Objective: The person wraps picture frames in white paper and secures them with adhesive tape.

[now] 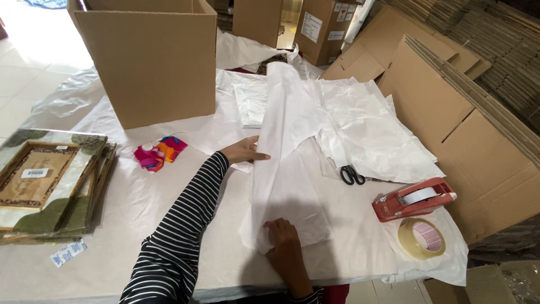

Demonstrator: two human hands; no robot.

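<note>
seemingly light, soft and crease-prone, a folded white paper (287, 169) lay mid-counter (140, 208); left hand (243, 151) pressed its edge, fingers together, right hand (284, 236) flat on its near corner, best gripped at edges.

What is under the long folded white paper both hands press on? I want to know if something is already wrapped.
Only the folded white paper shows, on other sheets; anything inside is covered.

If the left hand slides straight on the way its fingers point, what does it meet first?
The left hand points rightward across the folded white paper; beyond it, probably the spread white sheets, though depth is unclear.
</note>
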